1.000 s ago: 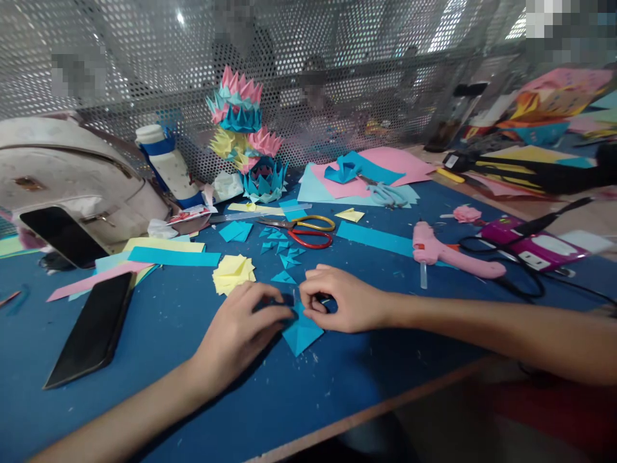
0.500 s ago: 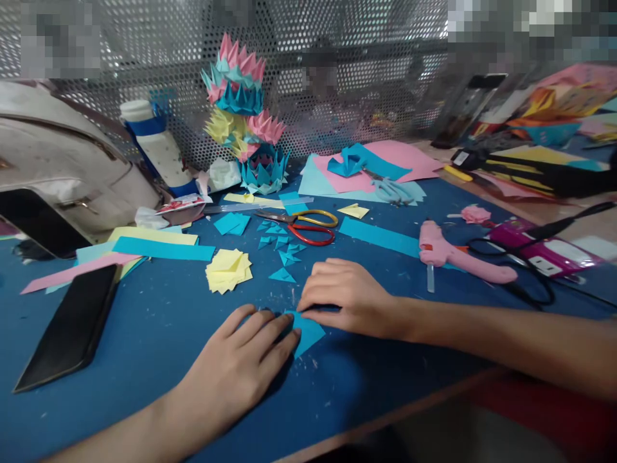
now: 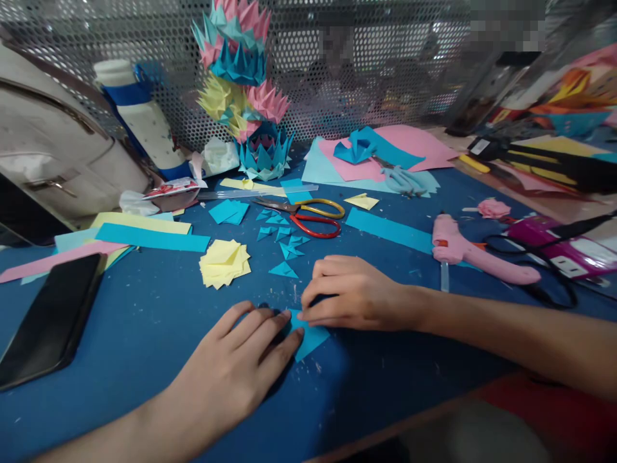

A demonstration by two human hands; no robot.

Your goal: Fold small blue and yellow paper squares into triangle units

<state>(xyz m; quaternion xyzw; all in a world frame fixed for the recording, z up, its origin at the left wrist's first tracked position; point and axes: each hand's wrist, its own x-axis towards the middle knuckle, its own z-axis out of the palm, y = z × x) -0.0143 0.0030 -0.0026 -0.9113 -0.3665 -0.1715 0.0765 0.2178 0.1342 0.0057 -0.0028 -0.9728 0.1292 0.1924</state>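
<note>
**Two hands press at a piece of blue paper**

A blue bench (image 3: 144, 321) strewn with craft materials fills the view. At the back stands a tower of pointed paper rings (image 3: 238, 64) in pink, blue and yellow. The left hand (image 3: 238, 354) lies palm down, fingers slightly apart, fingertips on the paper's left edge. The right hand (image 3: 357, 292) is curled, thumb and fingertips close together at the paper's upper edge; whether they pinch it, I cannot tell. To the right lies a pink glue gun (image 3: 463, 247); beyond the hands, scissors (image 3: 293, 209) and a stack of yellow squares (image 3: 225, 263). The blue paper (image 3: 311, 337) rests flat on the bench, partly under both hands' fingertips. Just beyond are small folded blue triangles (image 3: 283, 270).

The step seems to be folding or creasing; the next move would call for edges kept aligned and firm fingertip pressure along the fold.
</note>
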